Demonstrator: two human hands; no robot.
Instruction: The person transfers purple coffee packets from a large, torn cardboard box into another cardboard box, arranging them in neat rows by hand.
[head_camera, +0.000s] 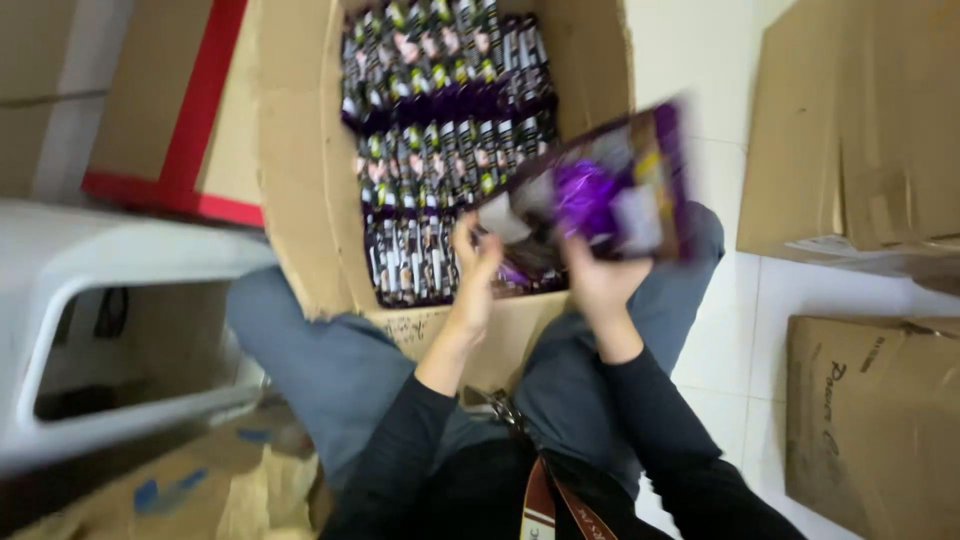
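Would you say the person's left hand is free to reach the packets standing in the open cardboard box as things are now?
Probably yes. The left hand hovers right over the rows of packets in the open cardboard box, with nothing covering them. However, its fingers seem busy with the purple packet that the right hand holds.

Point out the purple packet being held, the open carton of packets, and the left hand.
purple packet (600, 195), head view, on its purple middle panel.
open carton (300, 200), head view, on its bare left inner wall.
left hand (475, 262), head view, on the back of the hand.
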